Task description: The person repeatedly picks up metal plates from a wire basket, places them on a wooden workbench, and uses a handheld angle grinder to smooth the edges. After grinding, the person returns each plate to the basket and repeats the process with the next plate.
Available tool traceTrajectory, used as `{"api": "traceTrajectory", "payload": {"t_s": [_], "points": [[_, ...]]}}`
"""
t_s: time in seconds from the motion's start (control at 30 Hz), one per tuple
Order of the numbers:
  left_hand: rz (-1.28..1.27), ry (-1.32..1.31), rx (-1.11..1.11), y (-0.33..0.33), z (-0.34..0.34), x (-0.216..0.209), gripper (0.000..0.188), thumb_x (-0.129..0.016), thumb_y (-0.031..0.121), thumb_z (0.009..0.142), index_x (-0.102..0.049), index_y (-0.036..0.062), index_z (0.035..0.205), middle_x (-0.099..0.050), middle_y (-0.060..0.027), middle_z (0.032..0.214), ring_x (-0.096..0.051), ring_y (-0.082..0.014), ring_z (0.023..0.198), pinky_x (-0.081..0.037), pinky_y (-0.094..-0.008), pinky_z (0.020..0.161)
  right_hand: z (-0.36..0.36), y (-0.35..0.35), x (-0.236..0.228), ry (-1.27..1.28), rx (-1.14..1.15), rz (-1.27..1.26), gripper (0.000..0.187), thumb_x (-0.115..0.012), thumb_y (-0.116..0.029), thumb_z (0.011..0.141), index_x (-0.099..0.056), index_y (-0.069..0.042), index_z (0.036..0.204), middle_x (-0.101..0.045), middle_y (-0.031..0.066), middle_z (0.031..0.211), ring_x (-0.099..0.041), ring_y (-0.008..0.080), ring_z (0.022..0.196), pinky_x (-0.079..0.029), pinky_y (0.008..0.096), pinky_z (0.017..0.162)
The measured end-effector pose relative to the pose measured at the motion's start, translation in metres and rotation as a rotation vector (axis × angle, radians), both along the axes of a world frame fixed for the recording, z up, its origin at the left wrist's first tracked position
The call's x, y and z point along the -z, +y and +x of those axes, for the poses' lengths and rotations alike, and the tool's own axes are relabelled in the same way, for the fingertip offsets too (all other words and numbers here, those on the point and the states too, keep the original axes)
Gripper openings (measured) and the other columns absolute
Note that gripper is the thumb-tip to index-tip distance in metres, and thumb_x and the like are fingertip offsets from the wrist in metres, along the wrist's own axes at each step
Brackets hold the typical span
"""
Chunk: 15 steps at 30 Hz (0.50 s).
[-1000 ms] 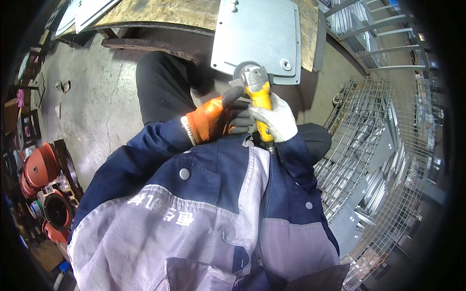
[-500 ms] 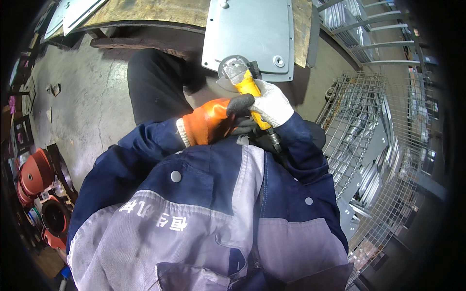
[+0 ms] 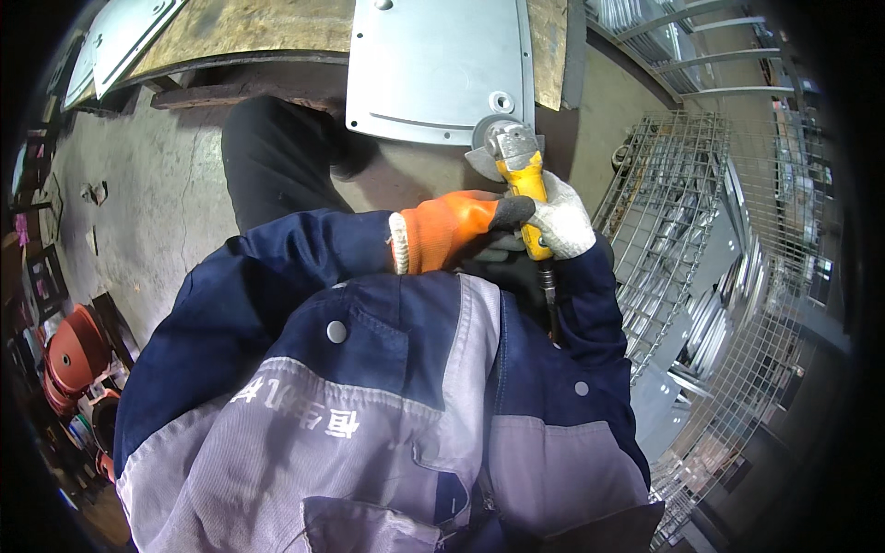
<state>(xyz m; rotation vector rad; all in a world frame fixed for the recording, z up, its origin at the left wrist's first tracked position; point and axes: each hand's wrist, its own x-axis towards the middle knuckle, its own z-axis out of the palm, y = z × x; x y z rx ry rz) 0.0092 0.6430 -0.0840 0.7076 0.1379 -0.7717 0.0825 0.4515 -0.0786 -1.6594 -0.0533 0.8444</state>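
A yellow angle grinder [image 3: 532, 184] with a grey metal head points away from my body, its disc [image 3: 489, 138] by the near right corner of a pale grey metal panel [image 3: 433, 69]. Whether the disc touches the panel, I cannot tell. My right hand [image 3: 567, 221], in a white glove, is wrapped round the grinder's body from the right. From the left, my left hand [image 3: 461, 226] in an orange glove with dark fingertips closes on the same body. Its lower fingers are partly in shadow. A dark hose fitting [image 3: 548, 281] leaves the grinder's near end.
The panel lies on a worn wooden bench [image 3: 267, 32], overhanging its near edge. More pale panels [image 3: 115, 46] rest at the far left. On the right stands a wire mesh cage [image 3: 664, 230] holding metal pieces. Reddish round parts [image 3: 76, 350] sit at the lower left.
The grinder and both hands have moved right, from the middle of the panel's near edge to its right corner. The whole view has shifted slightly, with the panel now further left and higher.
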Motion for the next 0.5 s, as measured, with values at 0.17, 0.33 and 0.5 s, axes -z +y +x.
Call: {"api": "traceTrajectory", "payload": {"t_s": [0.17, 0.33, 0.5], "points": [[0.124, -0.472, -0.114, -0.027, 0.018, 0.003, 0.035, -0.063, 0.031, 0.091, -0.062, 0.0026, 0.111, -0.062, -0.0045, 0.090, -0.058, -0.0100, 0.076, -0.048, -0.0235, 0.065, 0.006, -0.025, -0.004, 0.002, 0.212, 0.037, 0.028, -0.070, -0.011, 0.083, -0.058, -0.002, 0.106, -0.064, 0.0075, 0.086, -0.061, 0.0146, 0.062, -0.049, 0.0266, 0.054], [0.301, -0.697, -0.183, -0.027, 0.009, 0.005, 0.033, -0.068, 0.026, 0.085, -0.061, 0.0038, 0.109, -0.061, -0.0046, 0.086, -0.058, -0.0137, 0.074, -0.047, -0.0255, 0.064, -0.006, -0.012, -0.011, -0.085, 0.310, 0.000, 0.028, -0.071, -0.008, 0.080, -0.059, -0.002, 0.105, -0.064, 0.0061, 0.085, -0.062, 0.0119, 0.069, -0.050, 0.0246, 0.060], [0.799, -1.222, -0.229, 0.050, -0.046, 0.020, 0.053, -0.064, -0.001, 0.083, -0.048, 0.0053, 0.133, -0.062, -0.0153, 0.105, -0.064, -0.0301, 0.091, -0.052, -0.0376, 0.079, -0.038, 0.062, 0.003, -0.228, -0.172, 0.056, 0.038, -0.071, -0.007, 0.071, -0.059, -0.001, 0.107, -0.066, 0.0081, 0.090, -0.064, 0.0198, 0.085, -0.052, 0.0325, 0.077]]}}
